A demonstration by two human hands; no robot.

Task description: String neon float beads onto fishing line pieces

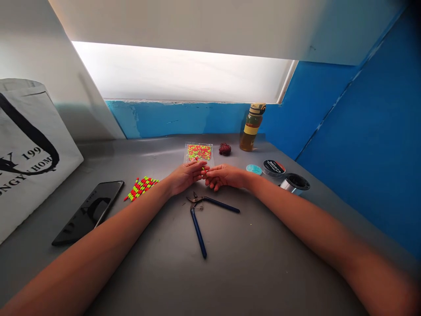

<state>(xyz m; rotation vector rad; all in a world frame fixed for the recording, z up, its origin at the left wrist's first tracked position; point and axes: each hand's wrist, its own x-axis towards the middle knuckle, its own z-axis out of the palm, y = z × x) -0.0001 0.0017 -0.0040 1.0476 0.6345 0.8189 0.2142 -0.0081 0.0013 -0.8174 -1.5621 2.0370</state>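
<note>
My left hand [187, 176] and my right hand [225, 176] meet over the middle of the grey table, fingers pinched on small red and yellow-green beads [204, 169]. Part of what they hold is hidden by the fingers. Just behind them lies a clear bag [199, 152] of loose red and yellow-green beads. A strip of joined beads [140, 188] rests left of my left hand, partly behind the forearm. In front of my hands lie pliers [199, 228] with dark blue handles, spread apart.
A black phone [88, 213] and a white bag [29, 153] are at the left. Dark red cord [225, 149] and a bottle [251, 131] stand at the back. Right of my hands are a teal disc [254, 169], a labelled spool [274, 167] and another spool [296, 182].
</note>
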